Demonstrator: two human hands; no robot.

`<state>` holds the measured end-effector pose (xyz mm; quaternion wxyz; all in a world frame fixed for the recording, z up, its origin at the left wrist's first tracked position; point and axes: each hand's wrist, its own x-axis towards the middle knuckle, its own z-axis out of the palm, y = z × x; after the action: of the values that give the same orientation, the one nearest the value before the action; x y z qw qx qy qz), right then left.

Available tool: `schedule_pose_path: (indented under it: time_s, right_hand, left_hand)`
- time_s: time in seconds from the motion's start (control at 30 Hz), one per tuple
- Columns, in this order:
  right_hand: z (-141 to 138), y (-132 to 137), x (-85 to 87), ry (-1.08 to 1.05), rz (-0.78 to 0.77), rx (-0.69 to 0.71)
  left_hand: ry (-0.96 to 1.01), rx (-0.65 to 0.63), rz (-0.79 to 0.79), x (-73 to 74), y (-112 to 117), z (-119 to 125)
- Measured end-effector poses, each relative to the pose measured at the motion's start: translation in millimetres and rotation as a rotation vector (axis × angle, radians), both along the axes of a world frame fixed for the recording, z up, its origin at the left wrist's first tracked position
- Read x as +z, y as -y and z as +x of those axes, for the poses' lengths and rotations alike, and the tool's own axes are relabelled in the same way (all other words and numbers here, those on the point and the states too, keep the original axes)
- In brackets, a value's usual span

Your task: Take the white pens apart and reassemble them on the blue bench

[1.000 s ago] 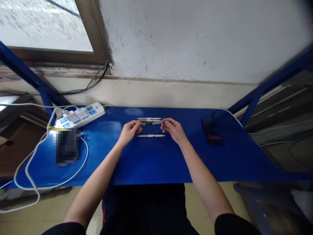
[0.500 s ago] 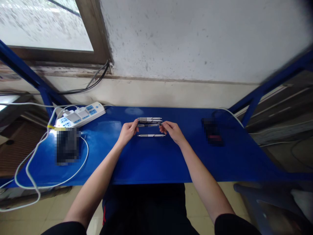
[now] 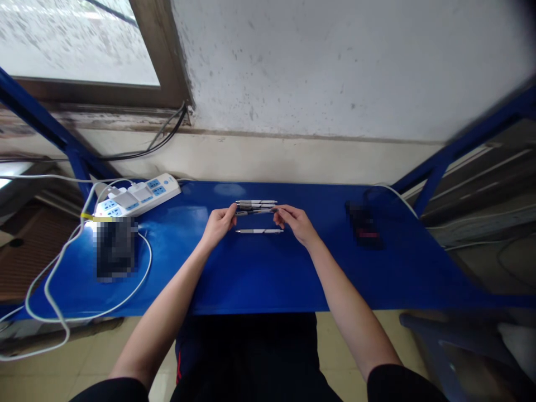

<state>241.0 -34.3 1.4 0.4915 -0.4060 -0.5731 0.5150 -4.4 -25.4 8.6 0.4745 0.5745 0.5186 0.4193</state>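
Observation:
Between my two hands a slim pen (image 3: 256, 211) is held level, just above the blue table (image 3: 259, 273). My left hand (image 3: 220, 224) is closed on its left end, thumb on top. My right hand (image 3: 294, 222) pinches its right end between thumb and fingers. Just behind the held pen lie white-and-grey pens (image 3: 257, 202), close together and parallel; the held one partly hides them. Nearer to me, a single white-and-grey pen (image 3: 258, 231) lies on the table, its right tip by my right fingers.
At the left stands a white power strip (image 3: 144, 195) with plugs and white cables. A blurred dark object (image 3: 115, 248) lies in front of it. Another dark object (image 3: 363, 226) lies to the right. Blue frame posts (image 3: 431, 173) rise at the sides, before a wall.
The held pen's right end has risen slightly and its face has turned, so it looks thinner and darker. Both hands stay nearly in place; the pens on the table have not moved.

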Motion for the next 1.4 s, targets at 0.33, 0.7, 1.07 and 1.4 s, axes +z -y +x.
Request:
schedule_pose_path:
  time_s: [0.33,0.7,1.07,1.4]
  right_hand:
    - [1.5,0.4,3.1,0.061,-0.006,-0.019]
    - [2.1,-3.0,-1.9,0.017,-0.057,-0.088]
    - [3.5,-4.8,-6.1,-0.019,-0.042,-0.118]
    - [2.9,-3.8,-4.8,-0.005,-0.033,-0.114]
  left_hand:
    - [0.016,-0.087,0.077,6.7,2.8,2.2]
    - [0.184,-0.125,0.101,2.4,2.3,5.3]
    - [0.130,-0.141,0.083,2.6,2.4,4.9]
    - [0.103,-0.114,0.091,1.1,1.6,5.0]
